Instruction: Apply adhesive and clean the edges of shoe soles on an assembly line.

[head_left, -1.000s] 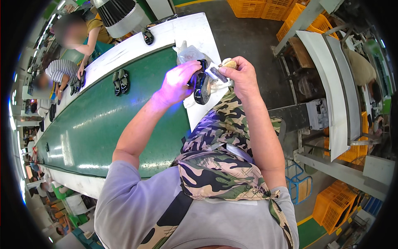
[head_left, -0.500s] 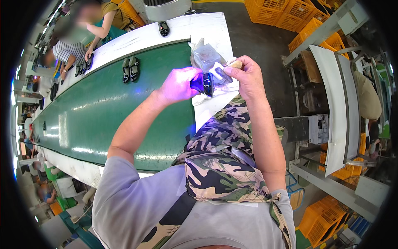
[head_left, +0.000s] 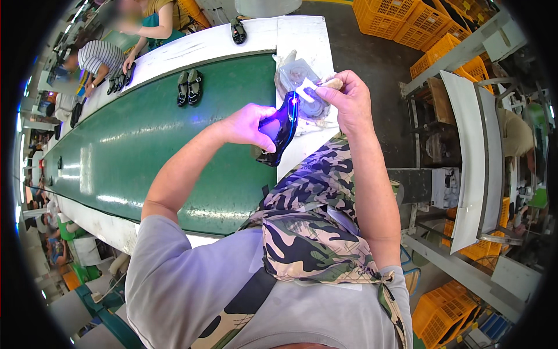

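My left hand point(head_left: 252, 127) is closed round a glossy black shoe point(head_left: 286, 131), which is held lengthwise over the right edge of the green conveyor belt point(head_left: 145, 139). Violet-blue light falls on the shoe and on my fingers. My right hand point(head_left: 350, 99) pinches a small white cloth point(head_left: 307, 90) beside the shoe's upper end. Also at those fingertips is a small beige piece point(head_left: 333, 84) whose kind I cannot make out. Just beyond, a clear plastic container point(head_left: 297, 72) in a crumpled bag stands on the white table end. I cannot tell whether the cloth touches the shoe.
A pair of black shoes point(head_left: 189, 88) rests on the belt, and a single shoe point(head_left: 238, 31) on the white ledge behind. Co-workers at the far left handle more shoes point(head_left: 120, 80). Orange crates point(head_left: 383, 20) are stacked at the far right, near a metal frame with a white panel point(head_left: 465, 163).
The shoe has turned in my left hand and now shows its long side, lower than before. My right hand has stayed in nearly the same place with the cloth.
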### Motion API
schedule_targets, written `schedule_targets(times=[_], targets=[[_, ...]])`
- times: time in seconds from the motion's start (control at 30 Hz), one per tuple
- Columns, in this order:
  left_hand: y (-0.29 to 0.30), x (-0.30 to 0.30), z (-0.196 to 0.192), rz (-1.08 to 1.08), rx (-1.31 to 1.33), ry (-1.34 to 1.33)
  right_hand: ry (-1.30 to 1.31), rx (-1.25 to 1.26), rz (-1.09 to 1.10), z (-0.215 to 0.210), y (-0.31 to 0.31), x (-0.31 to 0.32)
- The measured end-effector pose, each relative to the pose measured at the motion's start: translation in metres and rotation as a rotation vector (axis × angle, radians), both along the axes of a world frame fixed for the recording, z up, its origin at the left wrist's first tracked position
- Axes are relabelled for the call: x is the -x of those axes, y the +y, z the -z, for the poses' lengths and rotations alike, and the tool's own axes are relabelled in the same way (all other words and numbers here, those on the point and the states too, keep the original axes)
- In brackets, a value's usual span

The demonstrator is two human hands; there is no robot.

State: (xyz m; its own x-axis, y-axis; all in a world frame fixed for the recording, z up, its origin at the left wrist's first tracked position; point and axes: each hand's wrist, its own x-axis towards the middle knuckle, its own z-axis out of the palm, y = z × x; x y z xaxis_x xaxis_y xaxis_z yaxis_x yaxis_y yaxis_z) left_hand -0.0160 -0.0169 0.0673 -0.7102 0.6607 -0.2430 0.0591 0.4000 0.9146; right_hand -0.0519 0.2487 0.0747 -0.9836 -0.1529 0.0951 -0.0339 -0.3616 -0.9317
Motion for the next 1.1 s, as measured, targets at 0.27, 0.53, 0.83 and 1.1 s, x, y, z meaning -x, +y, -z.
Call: schedule_targets(times=[0.27, 0.53, 0.83, 1.1], targets=[[0.000, 0.000, -0.001, 0.030, -0.121, -0.073, 0.050, -0.093, 0.066, 0.000, 0.000, 0.006], [0.002, 0.000, 0.002, 0.042, -0.110, -0.120, 0.082, -0.182, 0.069, -0.001, 0.002, 0.000], [0.007, -0.002, 0.009, -0.030, -0.242, -0.349, 0.119, -0.145, 0.068, 0.006, 0.004, -0.008], [0.013, -0.006, 0.012, -0.127, -0.345, -0.486, 0.167, -0.252, 0.064, 0.004, 0.004, -0.016]])
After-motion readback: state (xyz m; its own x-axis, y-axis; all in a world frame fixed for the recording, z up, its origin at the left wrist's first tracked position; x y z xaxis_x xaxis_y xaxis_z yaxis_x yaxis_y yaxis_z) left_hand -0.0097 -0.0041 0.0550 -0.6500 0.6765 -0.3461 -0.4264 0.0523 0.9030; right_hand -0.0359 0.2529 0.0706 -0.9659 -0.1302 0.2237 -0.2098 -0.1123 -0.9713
